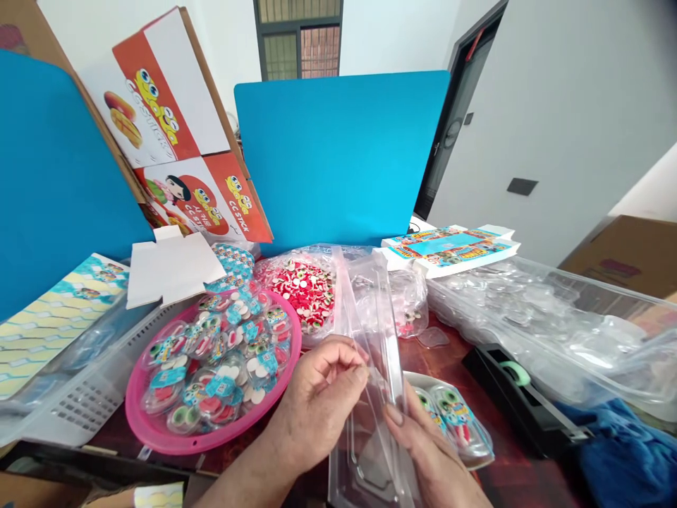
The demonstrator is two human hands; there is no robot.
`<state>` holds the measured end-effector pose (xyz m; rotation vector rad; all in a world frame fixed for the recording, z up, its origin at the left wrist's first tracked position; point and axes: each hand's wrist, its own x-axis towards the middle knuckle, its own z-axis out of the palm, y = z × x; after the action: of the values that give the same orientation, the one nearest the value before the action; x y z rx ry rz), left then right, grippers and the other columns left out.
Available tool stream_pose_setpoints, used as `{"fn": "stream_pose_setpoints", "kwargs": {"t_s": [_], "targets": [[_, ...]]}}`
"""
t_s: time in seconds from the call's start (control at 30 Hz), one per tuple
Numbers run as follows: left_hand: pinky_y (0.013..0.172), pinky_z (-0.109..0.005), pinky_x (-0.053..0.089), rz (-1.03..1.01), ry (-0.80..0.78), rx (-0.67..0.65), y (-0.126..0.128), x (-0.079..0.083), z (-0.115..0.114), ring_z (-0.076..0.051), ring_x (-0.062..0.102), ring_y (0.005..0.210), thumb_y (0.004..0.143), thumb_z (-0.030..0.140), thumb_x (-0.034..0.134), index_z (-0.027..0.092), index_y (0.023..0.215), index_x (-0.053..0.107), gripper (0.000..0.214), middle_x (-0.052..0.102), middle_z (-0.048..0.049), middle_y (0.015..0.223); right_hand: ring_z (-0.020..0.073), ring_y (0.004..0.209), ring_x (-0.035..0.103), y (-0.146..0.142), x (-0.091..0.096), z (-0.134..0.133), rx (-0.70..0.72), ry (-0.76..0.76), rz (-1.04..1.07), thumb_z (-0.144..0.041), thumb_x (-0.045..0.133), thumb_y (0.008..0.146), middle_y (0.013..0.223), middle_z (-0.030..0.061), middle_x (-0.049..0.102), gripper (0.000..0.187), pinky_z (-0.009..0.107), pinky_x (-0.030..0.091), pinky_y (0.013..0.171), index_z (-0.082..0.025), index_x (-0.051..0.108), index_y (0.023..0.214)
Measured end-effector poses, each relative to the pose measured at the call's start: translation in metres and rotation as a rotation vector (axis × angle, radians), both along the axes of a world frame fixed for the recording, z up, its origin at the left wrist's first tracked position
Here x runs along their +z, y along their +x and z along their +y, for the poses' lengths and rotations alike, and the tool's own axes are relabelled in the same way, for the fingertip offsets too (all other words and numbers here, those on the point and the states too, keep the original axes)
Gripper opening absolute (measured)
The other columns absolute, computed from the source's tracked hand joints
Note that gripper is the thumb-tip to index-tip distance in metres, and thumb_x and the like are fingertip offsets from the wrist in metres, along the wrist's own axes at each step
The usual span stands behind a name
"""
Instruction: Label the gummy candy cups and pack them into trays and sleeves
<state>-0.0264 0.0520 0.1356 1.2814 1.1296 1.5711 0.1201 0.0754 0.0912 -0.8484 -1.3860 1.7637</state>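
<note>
Pinching clear plastic packaging with left fingers, grasping its edge with right fingers, above the table, near a pink basket.

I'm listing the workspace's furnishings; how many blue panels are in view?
2: the left blue panel, at the picture's edge beside the printed carton, and the middle blue panel, below the window. Others may be hidden.
</note>
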Motion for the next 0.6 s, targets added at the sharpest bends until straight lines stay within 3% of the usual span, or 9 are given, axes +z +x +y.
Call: {"fn": "stream_pose_setpoints", "kwargs": {"t_s": [0.1,0.17,0.27,0.37,0.47,0.53,0.6], "targets": [[0.078,-0.027,0.043,-0.272,-0.01,-0.041,-0.015,-0.003,0.003,-0.013,0.056,0.081,0.079,0.021,0.057,0.017,0.071,0.057,0.009,0.06,-0.0013,0.086,0.0263,0.111,0.052,-0.007,0.01,0.024,-0.032,0.02,-0.067,-0.041,0.049,0.082,0.118,0.007,0.059,0.051,0.041,0.044,0.09,-0.025,0.043,0.13],[0.081,-0.032,0.044,-0.426,0.004,-0.033,-0.026,-0.001,0.002,-0.016,0.059,0.086,0.077,0.021,0.061,0.016,0.072,0.058,0.008,0.063,-0.0025,0.092,0.0258,0.101,0.057,-0.014,0.02,0.059,-0.027,0.266,-0.252,-0.033,0.047,0.082,0.111,0.0096,0.062,0.046,0.039,0.047,0.083,-0.02,0.045,0.126],[0.082,-0.037,0.046,-0.549,0.007,-0.037,-0.038,0.002,-0.004,-0.02,0.063,0.086,0.076,0.02,0.064,0.016,0.072,0.057,0.009,0.066,-0.0032,0.09,0.0282,0.087,0.061,-0.031,0.04,0.124,-0.1,0.739,-0.822,-0.017,0.04,0.081,0.093,0.0154,0.066,0.044,0.046,0.044,0.081,-0.011,0.044,0.124],[0.081,-0.036,0.047,-0.609,0.026,-0.044,-0.041,-0.003,-0.009,-0.019,0.064,0.083,0.078,0.02,0.062,0.018,0.075,0.056,0.007,0.065,-0.0001,0.078,0.0354,0.1,0.055,-0.044,0.056,0.159,-0.109,0.909,-1.07,-0.014,0.048,0.077,0.099,0.0192,0.064,0.043,0.054,0.037,0.087,-0.011,0.05,0.12],[0.083,-0.036,0.047,-0.625,0.091,0.014,-0.034,-0.014,-0.011,-0.017,0.064,0.085,0.079,0.02,0.061,0.019,0.076,0.055,0.007,0.063,0.0025,0.073,0.0312,0.114,0.047,-0.04,0.052,0.134,-0.07,0.811,-0.754,-0.031,0.052,0.081,0.117,0.0161,0.057,0.043,0.047,0.036,0.094,-0.016,0.051,0.121],[0.087,-0.037,0.046,-0.606,0.146,0.064,-0.024,-0.019,-0.009,-0.018,0.063,0.088,0.078,0.021,0.062,0.019,0.075,0.055,0.008,0.062,0.0031,0.074,0.0237,0.1,0.057,-0.027,0.04,0.096,0.048,0.499,-0.375,-0.043,0.047,0.085,0.108,0.0118,0.061,0.047,0.041,0.044,0.085,-0.021,0.046,0.125],[0.09,-0.039,0.044,-0.572,0.158,0.054,-0.016,-0.017,-0.007,-0.019,0.063,0.091,0.077,0.022,0.064,0.019,0.075,0.055,0.01,0.065,0.0023,0.079,0.0158,0.07,0.061,-0.008,0.031,0.061,0.132,0.158,-0.093,-0.048,0.055,0.08,0.084,0.0045,0.064,0.049,0.033,0.05,0.066,-0.024,0.048,0.121]]}}
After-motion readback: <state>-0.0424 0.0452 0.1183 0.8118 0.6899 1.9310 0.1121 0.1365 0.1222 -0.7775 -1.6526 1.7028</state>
